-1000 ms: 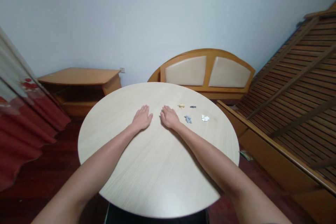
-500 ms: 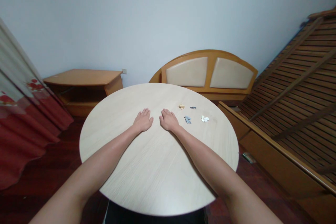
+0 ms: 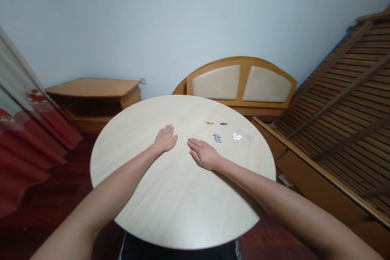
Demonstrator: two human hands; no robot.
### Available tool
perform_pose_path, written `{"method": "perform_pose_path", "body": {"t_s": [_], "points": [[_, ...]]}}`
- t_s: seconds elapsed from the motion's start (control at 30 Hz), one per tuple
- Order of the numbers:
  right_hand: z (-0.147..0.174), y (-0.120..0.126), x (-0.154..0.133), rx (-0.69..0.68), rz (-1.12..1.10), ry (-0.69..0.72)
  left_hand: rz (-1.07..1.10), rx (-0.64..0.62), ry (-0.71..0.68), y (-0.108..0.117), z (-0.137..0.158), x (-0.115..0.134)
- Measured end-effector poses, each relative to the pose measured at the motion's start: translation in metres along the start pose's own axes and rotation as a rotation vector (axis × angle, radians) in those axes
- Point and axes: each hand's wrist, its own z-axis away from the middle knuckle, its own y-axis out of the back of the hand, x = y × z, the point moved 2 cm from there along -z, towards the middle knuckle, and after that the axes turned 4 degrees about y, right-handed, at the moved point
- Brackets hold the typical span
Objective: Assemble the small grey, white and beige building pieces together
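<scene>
My left hand (image 3: 165, 138) lies flat, palm down, on the round pale wooden table (image 3: 146, 195), holding nothing. My right hand (image 3: 203, 154) hovers or rests just right of it, fingers spread and pointing left, also holding nothing. Beyond the right hand lie small pieces on the tabletop: a grey-blue cluster (image 3: 217, 137), a white cluster (image 3: 237, 136), a yellowish piece (image 3: 210, 122) and a dark piece (image 3: 223, 123). The grey-blue cluster is the nearest to my right hand.
A wooden headboard with beige pads (image 3: 240, 83) leans on the wall behind the table. A slatted bed frame (image 3: 344, 101) leans at the right. A low wooden cabinet (image 3: 94, 97) stands at the left, with a red-patterned curtain (image 3: 27, 138) beside it.
My right hand has pulled back toward me and turned, its forearm now coming in from the right. My left hand has stayed flat in place.
</scene>
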Motion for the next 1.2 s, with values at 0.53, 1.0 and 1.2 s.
{"method": "perform_pose_path", "body": {"t_s": [0.53,1.0,1.2], "points": [[0.065,0.026,0.192,0.042,0.134,-0.654,-0.013,0.096,-0.049,0.019,0.008,0.004],[-0.068,0.011,0.212,0.094,-0.373,-0.309,-0.023,0.114,-0.035,0.020,0.009,0.003],[-0.042,0.023,0.165,0.049,-0.350,-0.023,-0.022,0.107,-0.038,0.018,0.009,0.003]]}}
